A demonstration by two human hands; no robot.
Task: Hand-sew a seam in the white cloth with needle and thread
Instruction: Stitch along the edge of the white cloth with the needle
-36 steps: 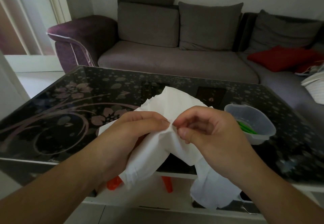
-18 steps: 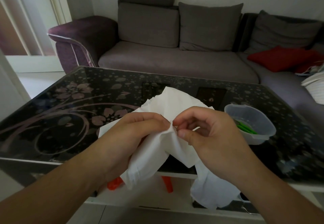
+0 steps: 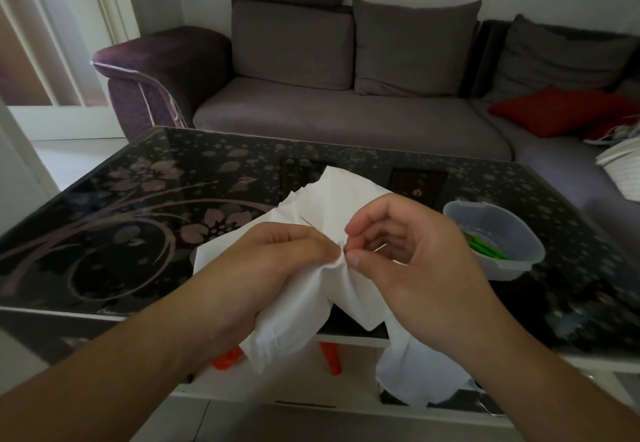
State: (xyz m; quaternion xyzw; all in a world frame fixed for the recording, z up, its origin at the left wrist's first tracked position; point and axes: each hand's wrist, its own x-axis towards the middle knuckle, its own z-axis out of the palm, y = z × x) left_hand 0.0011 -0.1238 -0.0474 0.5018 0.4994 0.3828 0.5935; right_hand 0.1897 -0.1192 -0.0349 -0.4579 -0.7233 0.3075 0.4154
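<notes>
Both hands hold up the white cloth (image 3: 346, 199) over the near edge of the black glass table (image 3: 138, 234), and its lower ends hang below the edge. My left hand (image 3: 277, 268) grips a bunched fold and pinches it at the fingertips. A thin needle (image 3: 311, 224) sticks out of that fold, pointing up and left over the cloth. My right hand (image 3: 415, 261) has its thumb and forefinger curled at the fold, where the needle's rear end goes in. The thread is too fine to make out.
A clear plastic tub (image 3: 498, 234) with green items (image 3: 485, 247) stands on the table to the right of my right hand. Orange things (image 3: 329, 355) lie on the shelf under the table. A grey sofa (image 3: 346, 123) with a red cushion (image 3: 561, 109) stands behind.
The needle's tip has come out of the fold to the upper left. My right forefinger has lifted slightly off the thumb. The left hand stays in place.
</notes>
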